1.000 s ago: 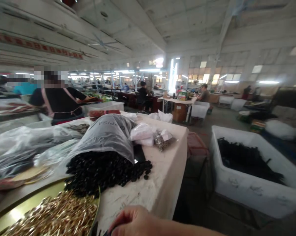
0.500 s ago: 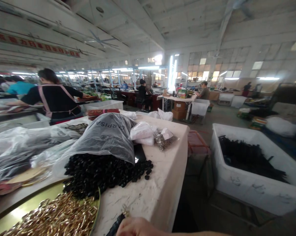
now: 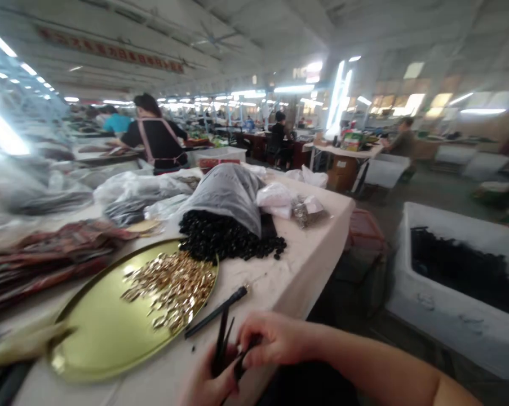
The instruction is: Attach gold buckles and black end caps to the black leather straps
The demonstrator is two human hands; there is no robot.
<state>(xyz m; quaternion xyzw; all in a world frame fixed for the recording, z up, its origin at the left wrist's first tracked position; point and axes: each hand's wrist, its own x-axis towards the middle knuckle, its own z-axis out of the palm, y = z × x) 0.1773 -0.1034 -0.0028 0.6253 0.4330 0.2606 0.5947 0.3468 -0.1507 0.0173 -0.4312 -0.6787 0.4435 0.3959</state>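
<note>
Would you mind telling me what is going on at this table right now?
A person is working at a table, both hands near its edge. The left hand and right hand together grip a few thin black strips; another strip lies on the table beside a round gold tray of small gold pieces. Behind it, black pieces spill from a plastic bag. Another person stands further back.
</note>
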